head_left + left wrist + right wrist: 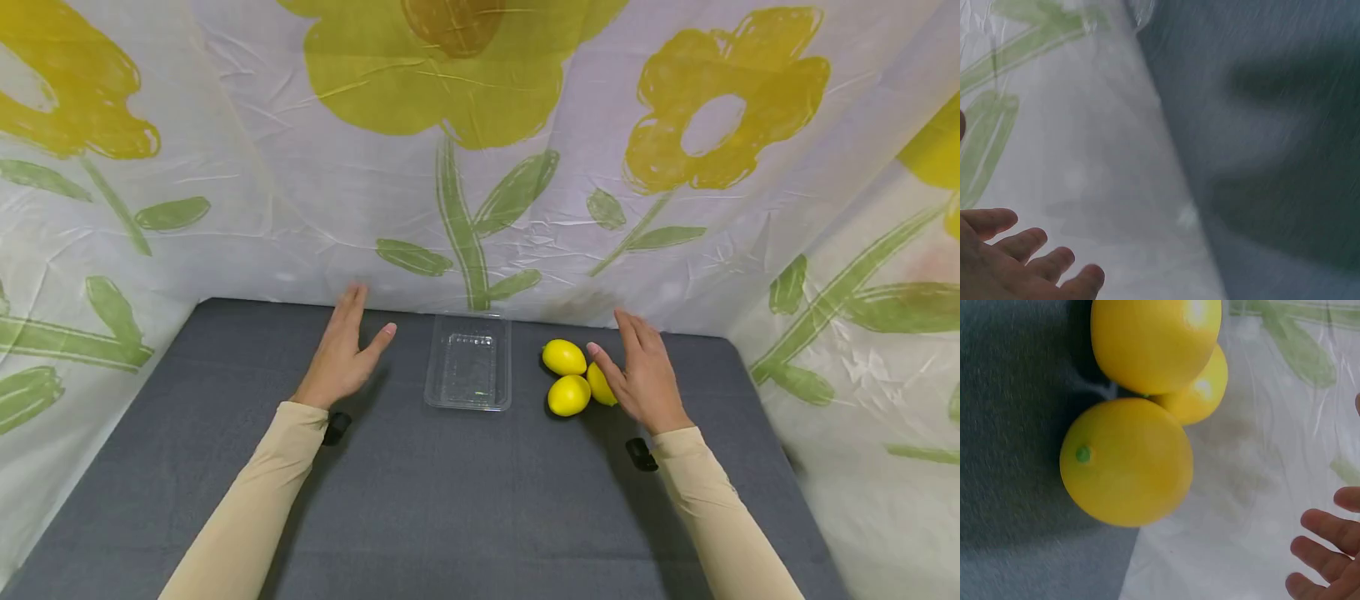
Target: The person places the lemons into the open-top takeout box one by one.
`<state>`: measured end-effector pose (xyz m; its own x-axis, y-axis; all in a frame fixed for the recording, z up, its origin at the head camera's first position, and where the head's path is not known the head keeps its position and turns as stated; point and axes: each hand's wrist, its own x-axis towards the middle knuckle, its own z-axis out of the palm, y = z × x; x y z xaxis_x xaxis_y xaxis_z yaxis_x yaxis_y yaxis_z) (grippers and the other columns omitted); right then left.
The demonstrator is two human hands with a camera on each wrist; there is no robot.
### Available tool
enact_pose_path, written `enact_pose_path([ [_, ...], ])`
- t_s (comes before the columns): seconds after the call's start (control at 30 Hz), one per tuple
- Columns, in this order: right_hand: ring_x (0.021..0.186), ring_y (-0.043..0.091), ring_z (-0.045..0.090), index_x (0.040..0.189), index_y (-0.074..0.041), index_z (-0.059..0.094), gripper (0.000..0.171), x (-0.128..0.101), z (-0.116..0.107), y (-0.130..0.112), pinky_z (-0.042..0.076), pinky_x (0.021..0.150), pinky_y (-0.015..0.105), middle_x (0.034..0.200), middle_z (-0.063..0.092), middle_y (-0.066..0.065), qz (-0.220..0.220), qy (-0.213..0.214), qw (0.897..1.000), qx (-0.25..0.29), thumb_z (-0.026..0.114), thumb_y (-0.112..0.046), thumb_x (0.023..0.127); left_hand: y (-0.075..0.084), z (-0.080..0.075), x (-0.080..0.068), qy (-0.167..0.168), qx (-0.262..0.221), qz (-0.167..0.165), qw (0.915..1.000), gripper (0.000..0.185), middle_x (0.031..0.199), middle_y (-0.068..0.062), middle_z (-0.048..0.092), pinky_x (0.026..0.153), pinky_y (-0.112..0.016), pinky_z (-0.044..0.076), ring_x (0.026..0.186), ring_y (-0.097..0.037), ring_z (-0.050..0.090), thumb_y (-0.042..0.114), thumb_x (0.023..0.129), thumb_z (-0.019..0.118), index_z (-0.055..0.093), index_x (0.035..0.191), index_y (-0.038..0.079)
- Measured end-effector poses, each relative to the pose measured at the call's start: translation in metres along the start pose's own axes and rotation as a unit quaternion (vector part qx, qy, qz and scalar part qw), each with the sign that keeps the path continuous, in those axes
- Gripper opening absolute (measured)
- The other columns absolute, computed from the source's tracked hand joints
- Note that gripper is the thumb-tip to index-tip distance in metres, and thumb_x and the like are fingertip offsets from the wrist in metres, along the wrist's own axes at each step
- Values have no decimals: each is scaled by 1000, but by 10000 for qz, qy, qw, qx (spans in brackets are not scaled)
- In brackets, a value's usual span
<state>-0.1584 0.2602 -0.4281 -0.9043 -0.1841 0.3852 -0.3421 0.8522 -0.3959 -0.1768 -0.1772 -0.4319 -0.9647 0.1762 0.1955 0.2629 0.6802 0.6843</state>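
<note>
Three yellow lemons (pixel 568 395) sit in a tight cluster right of centre on the dark table. In the right wrist view, one lemon (pixel 1125 462) shows a green stem end. To their left lies a clear plastic container (pixel 468 398), its inside facing up. My right hand (pixel 643 379) hovers beside the lemons with fingers extended, partly covering the rightmost one, and holds nothing. Left of the container, my left hand (pixel 341 354) is raised with straight fingers and thumb apart, holding nothing. The left wrist view shows its fingertips (pixel 1085 281) over the cloth.
A dark grey cloth (pixel 480 508) covers the table. White curtains with yellow flowers (pixel 720 100) and green leaves hang along the back and both sides. Black wrist cameras (pixel 337 428) are on both wrists.
</note>
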Motion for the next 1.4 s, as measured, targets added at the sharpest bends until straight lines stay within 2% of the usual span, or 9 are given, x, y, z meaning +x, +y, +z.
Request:
enact_pose_path([
  [0.17,141,51,34,158,-2,33,71,-5,0,-4,31,108,69,155,36,30,581,-340,9962,560,60,-39,104,-2,20,-6,-393,-875,-505,9941,83,169,-17,1,120,-62,11,155,-36,1,45,106,50,4,164,8],
  [0.37,142,49,33,159,-3,31,73,-7,3,-2,31,109,68,157,35,28,800,-549,9921,793,59,-41,104,1,46,-12,-794,-1687,-997,9774,86,169,-16,1,119,-64,9,154,-38,1,47,105,53,2,165,15],
  [0.47,143,48,33,159,-4,30,74,-9,5,-1,30,110,67,158,35,26,882,-592,9909,832,58,-44,104,2,58,-14,-1072,-1947,-1168,9680,93,170,-12,-2,118,-66,10,154,-37,-1,50,100,60,0,165,20],
  [0.53,143,48,32,160,-4,30,75,-11,6,-1,30,111,67,158,34,26,938,-645,9899,844,57,-46,104,3,65,-15,-1247,-1936,-1213,9655,100,170,-9,-3,118,-66,11,155,-36,-1,53,97,65,-1,165,22],
  [0.63,144,47,32,159,-4,30,76,-13,9,-1,30,111,66,158,34,25,983,-733,9888,855,57,-47,103,3,75,-16,-1472,-1799,-1167,9656,109,170,-8,-3,117,-67,14,154,-38,1,56,91,71,-3,165,22],
  [0.77,143,48,32,159,-2,32,75,-17,12,-1,30,111,66,158,34,27,967,-789,9885,853,57,-46,104,2,84,-20,-1595,-1625,-1072,9678,115,170,-8,-3,116,-67,18,154,-37,3,57,87,75,-3,165,24],
  [1.2,143,48,33,159,-3,30,75,-19,16,1,31,111,66,158,34,27,978,-776,9875,962,58,-46,103,9,95,-22,-1554,-1613,-678,9722,124,170,-6,-2,118,-63,19,155,-33,4,50,81,83,-5,165,25],
  [1.4,144,46,33,159,-4,31,75,-20,17,2,31,112,65,158,35,24,1062,-766,9851,1114,59,-45,103,8,97,-22,-1586,-1643,-618,9716,124,170,-5,-4,118,-62,18,155,-32,4,48,82,84,-7,164,26],
])
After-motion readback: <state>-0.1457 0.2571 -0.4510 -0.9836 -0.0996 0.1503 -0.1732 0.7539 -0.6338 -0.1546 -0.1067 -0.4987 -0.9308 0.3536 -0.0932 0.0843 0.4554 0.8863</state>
